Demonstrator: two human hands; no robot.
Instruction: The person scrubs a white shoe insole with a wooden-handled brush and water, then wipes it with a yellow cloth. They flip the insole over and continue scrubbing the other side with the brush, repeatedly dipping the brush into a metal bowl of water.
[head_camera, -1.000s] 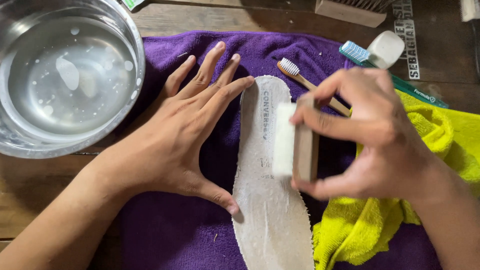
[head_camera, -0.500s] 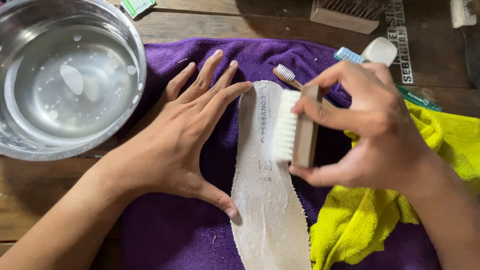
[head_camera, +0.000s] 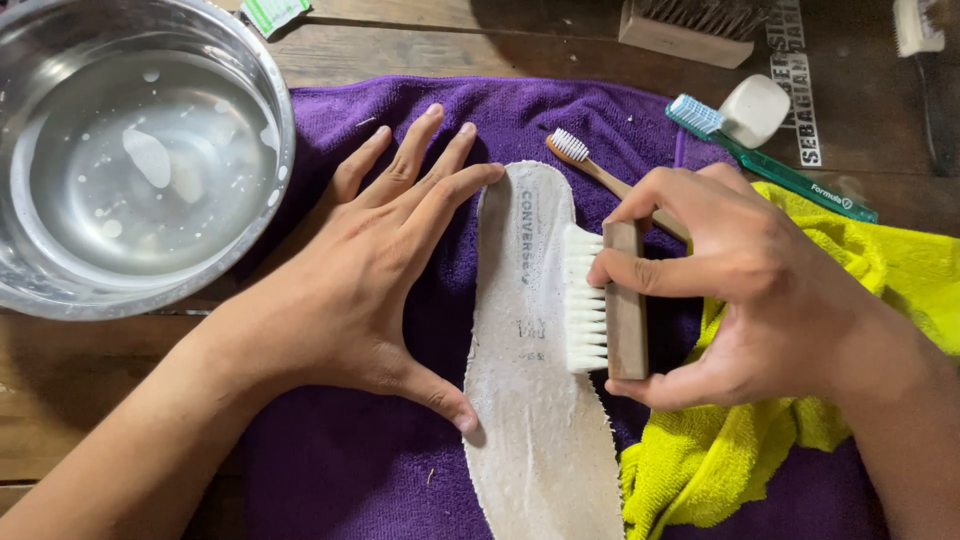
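A worn white shoe insole (head_camera: 530, 400) lies lengthwise on a purple towel (head_camera: 340, 470). My left hand (head_camera: 370, 290) rests flat on the towel, with its fingertips and thumb pressed against the insole's left edge. My right hand (head_camera: 740, 290) grips a wooden brush with white bristles (head_camera: 605, 300). The bristles point left and touch the insole's right side near its middle.
A metal bowl of water (head_camera: 130, 160) stands at the upper left. A yellow cloth (head_camera: 860, 300) lies under my right wrist. A wooden toothbrush (head_camera: 590, 165), a green toothbrush (head_camera: 790, 175), a white eraser-like block (head_camera: 755, 108) and another brush (head_camera: 690, 25) lie on the wooden table beyond.
My right hand has shifted the brush along the insole, and its bristles now press on the insole's right side. My left hand has kept its hold on the left edge.
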